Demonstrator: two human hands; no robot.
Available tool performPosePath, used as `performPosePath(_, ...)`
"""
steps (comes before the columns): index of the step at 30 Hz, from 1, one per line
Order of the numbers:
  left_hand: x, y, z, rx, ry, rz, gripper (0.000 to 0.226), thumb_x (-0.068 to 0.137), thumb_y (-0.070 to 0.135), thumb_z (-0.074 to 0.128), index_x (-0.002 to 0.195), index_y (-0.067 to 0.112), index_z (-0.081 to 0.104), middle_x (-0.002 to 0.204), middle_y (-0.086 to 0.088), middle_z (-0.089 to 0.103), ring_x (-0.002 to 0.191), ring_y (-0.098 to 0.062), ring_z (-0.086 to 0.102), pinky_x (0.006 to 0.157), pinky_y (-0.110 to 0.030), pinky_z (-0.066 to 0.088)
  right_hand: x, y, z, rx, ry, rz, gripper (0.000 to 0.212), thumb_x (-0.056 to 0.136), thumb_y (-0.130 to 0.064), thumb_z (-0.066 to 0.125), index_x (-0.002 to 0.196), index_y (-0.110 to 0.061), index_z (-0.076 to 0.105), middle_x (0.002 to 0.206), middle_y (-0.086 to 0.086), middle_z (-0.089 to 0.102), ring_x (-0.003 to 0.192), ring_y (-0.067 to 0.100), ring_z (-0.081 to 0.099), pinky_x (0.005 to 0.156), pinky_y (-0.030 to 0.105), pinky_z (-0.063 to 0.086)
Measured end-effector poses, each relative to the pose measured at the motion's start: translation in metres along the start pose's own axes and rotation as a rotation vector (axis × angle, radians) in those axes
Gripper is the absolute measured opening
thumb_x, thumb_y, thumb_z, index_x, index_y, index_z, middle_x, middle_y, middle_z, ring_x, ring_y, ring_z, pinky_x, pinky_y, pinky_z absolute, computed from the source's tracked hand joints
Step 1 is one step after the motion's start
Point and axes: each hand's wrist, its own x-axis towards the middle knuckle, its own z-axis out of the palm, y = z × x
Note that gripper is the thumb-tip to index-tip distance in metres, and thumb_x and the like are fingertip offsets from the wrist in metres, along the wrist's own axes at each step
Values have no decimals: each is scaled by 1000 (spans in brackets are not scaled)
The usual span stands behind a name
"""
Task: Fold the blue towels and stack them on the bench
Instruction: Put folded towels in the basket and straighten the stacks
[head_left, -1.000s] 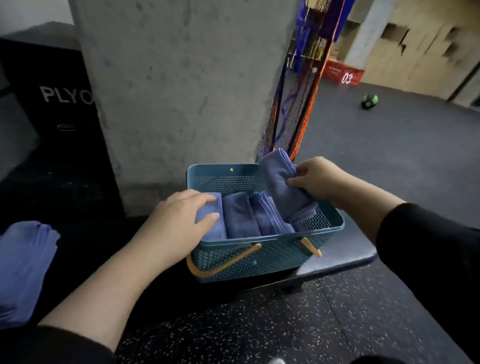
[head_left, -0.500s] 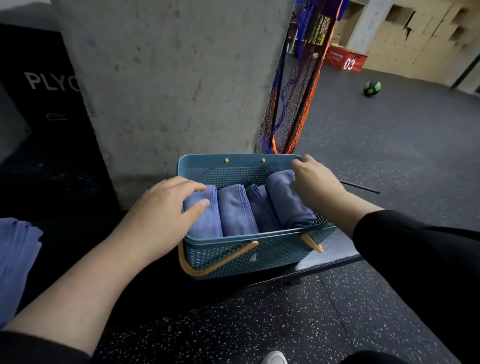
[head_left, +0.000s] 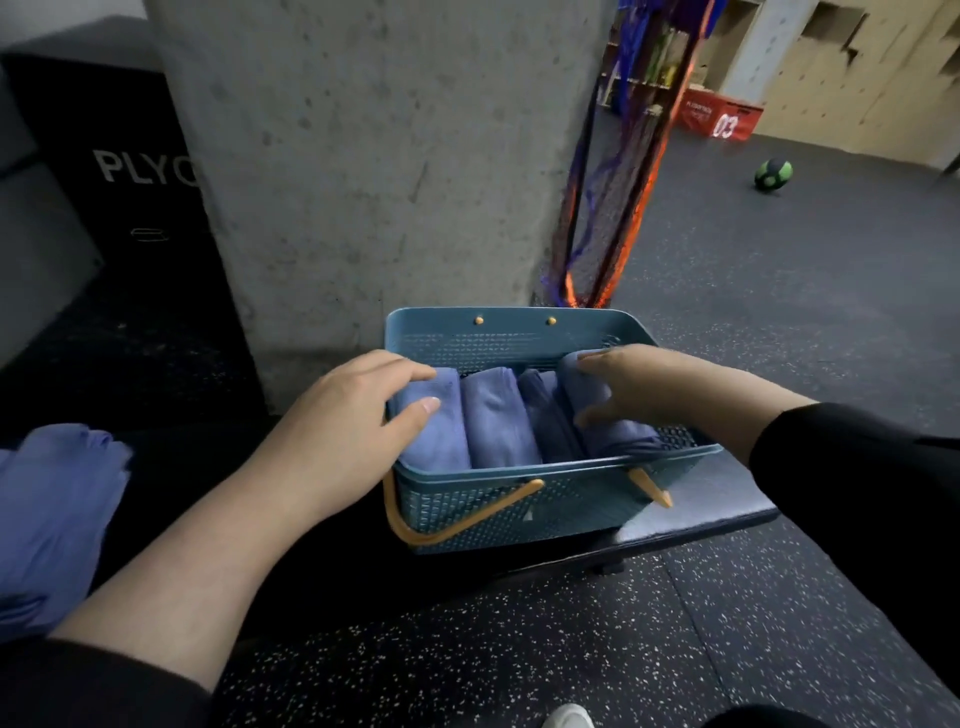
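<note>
Four folded towels (head_left: 498, 415) stand in the basket (head_left: 519, 506) on the bench (head_left: 696, 519), your left hand (head_left: 343, 421) resting flat-fingered on the leftmost, your right hand (head_left: 639, 384) gripping the rightmost, while left of the basket a loose towel pile (head_left: 52, 514) apparently awaits folding.

A second ago the right hand (head_left: 644, 387) held a folded blue towel (head_left: 605, 415) raised above the teal basket (head_left: 519, 499), its upper end standing clear of the rim. That towel now lies down inside the basket as the rightmost of four packed side by side, level with the others. The hand, which gripped the towel from above with curled fingers (head_left: 589, 366), has dropped with it and now reaches across its top, fingertips at the far end and thumb lower against its side. The wrist has sunk to the basket's right rim.
</note>
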Motion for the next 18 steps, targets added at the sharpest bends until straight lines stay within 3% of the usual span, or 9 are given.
performPosePath(4, -12, -7, -23, 14, 83, -52, 31, 94, 32, 58, 119, 19, 71, 116, 4, 69, 111, -16, 62, 99, -29, 45, -12, -53, -38, 477, 505, -10, 27, 92, -35, 68, 109, -15, 74, 103, 10, 75, 93, 29, 70, 83, 35, 51)
performPosePath(7, -34, -30, -53, 39, 154, -146, 26, 96, 24, 55, 117, 18, 71, 114, 2, 69, 109, -20, 63, 94, -35, 49, -13, -125, -72, 690, 655, -97, 20, 93, -33, 64, 101, -19, 75, 90, 4, 74, 81, 19, 68, 79, 29, 46)
performPosePath(11, -76, -77, -98, 74, 236, -345, 24, 99, 16, 54, 115, 20, 71, 114, 3, 69, 105, -16, 63, 90, -36, 49, -11, -222, -100, 949, 693, -264, 19, 94, -41, 60, 102, -28, 71, 90, -6, 74, 83, 8, 69, 83, 30, 54)
performPosePath(14, -109, -108, -128, 68, 293, -534, 23, 101, 22, 51, 113, 28, 69, 104, 10, 71, 91, -8, 64, 83, -38, 53, -3, -292, -97, 1032, 578, -345, 9, 96, -35, 62, 102, -30, 67, 82, -15, 66, 75, -8, 60, 69, 6, 43)
performPosePath(15, -119, -117, -135, 82, 282, -589, 24, 102, 24, 49, 114, 30, 68, 97, 9, 71, 84, -7, 63, 78, -37, 53, 3, -315, -91, 1043, 524, -344, 11, 95, -35, 64, 104, -29, 66, 81, -17, 64, 73, -9, 59, 65, 3, 39)
performPosePath(18, -141, -138, -145, 196, 162, -686, 30, 102, 24, 46, 124, 30, 65, 96, 5, 71, 81, -14, 61, 73, -36, 51, 27, -375, -61, 1082, 285, -277, 35, 92, -43, 66, 119, -20, 65, 92, -14, 67, 86, 8, 67, 77, 19, 49)
